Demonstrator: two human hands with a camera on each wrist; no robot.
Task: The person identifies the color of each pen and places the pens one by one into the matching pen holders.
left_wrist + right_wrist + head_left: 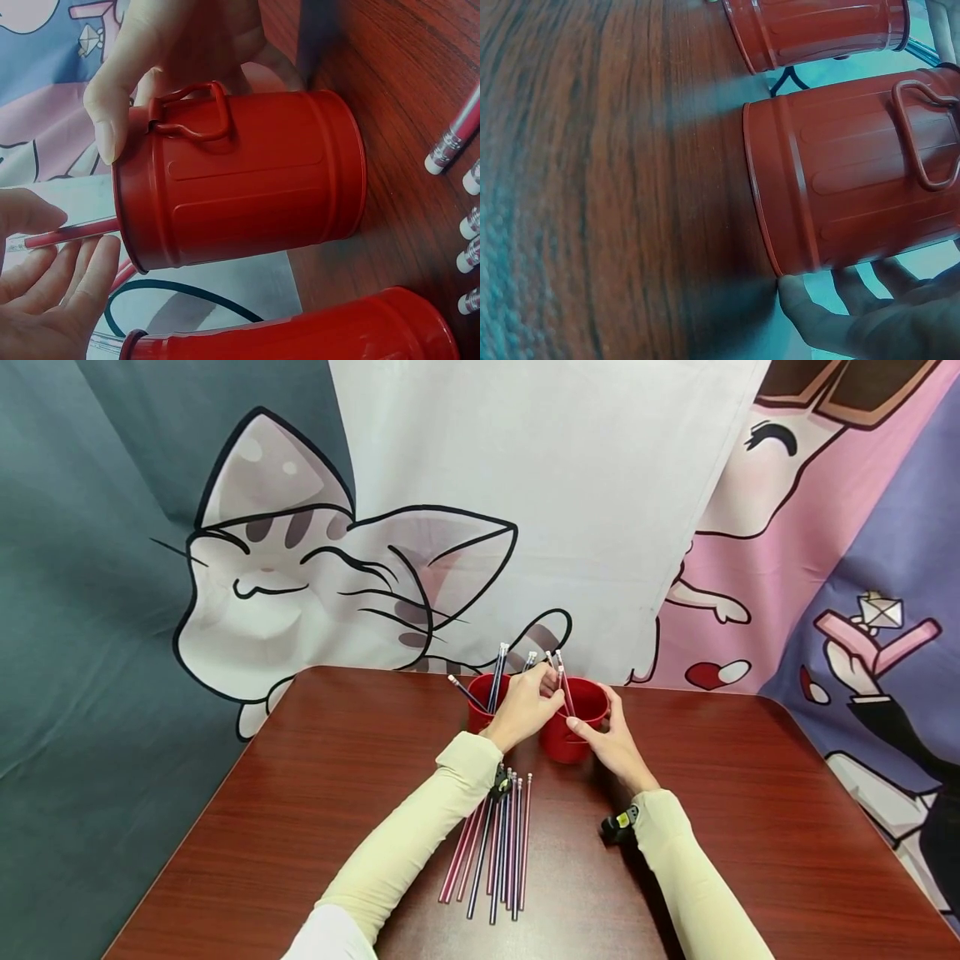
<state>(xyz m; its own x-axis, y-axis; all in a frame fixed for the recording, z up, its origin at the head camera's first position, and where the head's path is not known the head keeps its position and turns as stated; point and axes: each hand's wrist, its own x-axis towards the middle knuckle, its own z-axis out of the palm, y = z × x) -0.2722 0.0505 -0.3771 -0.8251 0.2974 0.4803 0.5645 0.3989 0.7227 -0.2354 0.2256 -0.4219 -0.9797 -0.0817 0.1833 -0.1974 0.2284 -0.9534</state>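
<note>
My left hand is over the right red metal bucket, pinching a red pencil near its white eraser end. The pencil's lower end is inside the bucket, beside other red pencils. My right hand grips this bucket from its right side, the thumb at the rim and the fingers along the wall. To the left stands a second red bucket, partly hidden behind the left hand. Several dark pencils lean in it, erasers up.
Several red, dark and purple pencils lie on the brown table in front of the buckets, their eraser ends toward them. The left forearm covers part of the pile. A cartoon-printed cloth hangs behind the table.
</note>
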